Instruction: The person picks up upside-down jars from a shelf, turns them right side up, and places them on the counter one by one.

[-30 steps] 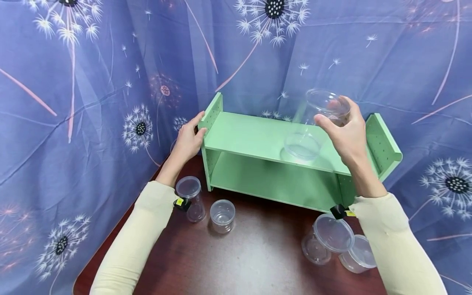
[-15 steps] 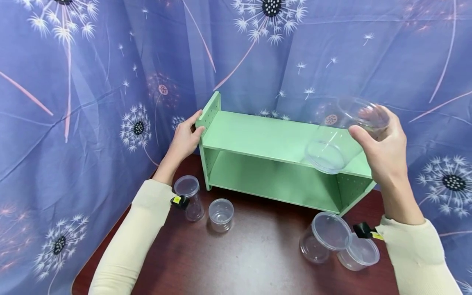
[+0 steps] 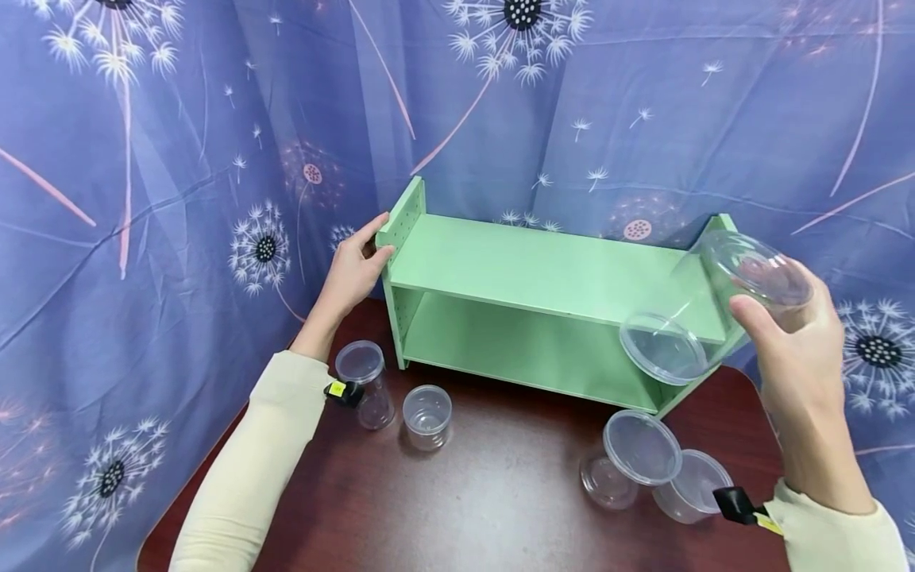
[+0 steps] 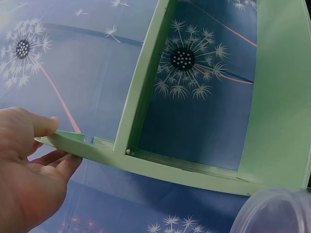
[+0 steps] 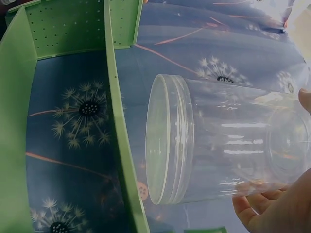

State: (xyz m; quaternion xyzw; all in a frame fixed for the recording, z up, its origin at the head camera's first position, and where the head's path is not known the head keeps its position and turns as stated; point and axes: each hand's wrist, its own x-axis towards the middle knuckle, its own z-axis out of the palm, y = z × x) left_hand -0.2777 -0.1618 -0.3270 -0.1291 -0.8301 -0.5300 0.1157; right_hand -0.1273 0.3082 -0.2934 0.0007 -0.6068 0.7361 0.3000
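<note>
My right hand [image 3: 804, 349] grips a large clear plastic jar [image 3: 696, 294] near its base end. The jar hangs tilted in front of the right end of a green two-tier shelf [image 3: 500, 262], its lidded end pointing down and left. In the right wrist view the ridged lid [image 5: 167, 141] of the jar faces away from my fingers. My left hand [image 3: 353, 266] holds the top of the shelf's left side panel, thumb on one side and fingers on the other, as the left wrist view also shows.
A tall clear jar [image 3: 375, 405] and a short one [image 3: 427, 417] stand on the dark wooden table [image 3: 457, 516] at left. Another tall jar [image 3: 641, 447] and a low tub [image 3: 689, 488] stand at right. A blue dandelion-print curtain [image 3: 322, 95] hangs behind.
My right hand has carried the large jar off the top shelf board, rightward and down toward me, tilting it more. My left hand keeps its hold on the side panel.
</note>
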